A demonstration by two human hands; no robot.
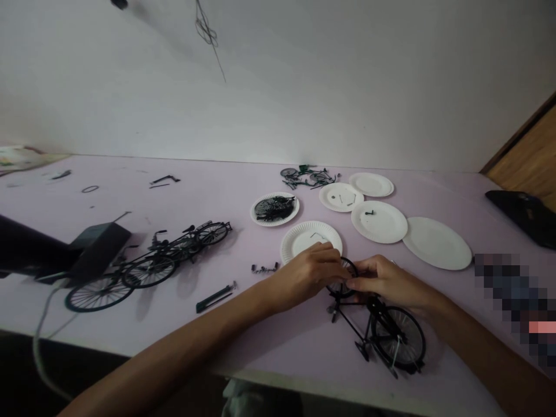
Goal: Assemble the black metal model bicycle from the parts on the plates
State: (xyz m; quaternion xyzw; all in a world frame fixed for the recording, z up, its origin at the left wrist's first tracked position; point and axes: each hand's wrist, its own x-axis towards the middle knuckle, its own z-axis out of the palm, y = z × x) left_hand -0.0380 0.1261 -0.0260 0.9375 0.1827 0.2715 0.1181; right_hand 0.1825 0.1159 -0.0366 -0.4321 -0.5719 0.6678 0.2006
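Observation:
A black model bicycle [351, 325] is tilted over near the table's front edge, its rear wheel [398, 339] toward me on the right. Both hands meet at its front wheel [348, 267]. My left hand [311, 269] has its fingers bent and closed on the wheel's upper left side. My right hand [380, 280] pinches the same wheel from the right, thumb and fingers pressed together. Part of the wheel is hidden behind the fingers. Just beyond my left hand lies a paper plate [292, 238] with a thin bent wire piece on it.
More model bicycles [150, 269] stand in a row at left beside a dark box-like device [99, 240]. Another plate [253, 215] bears black wheels. Small parts [264, 269] and a black strip-shaped piece [212, 298] lie left of my arm. Further plates [438, 243] spread to the right.

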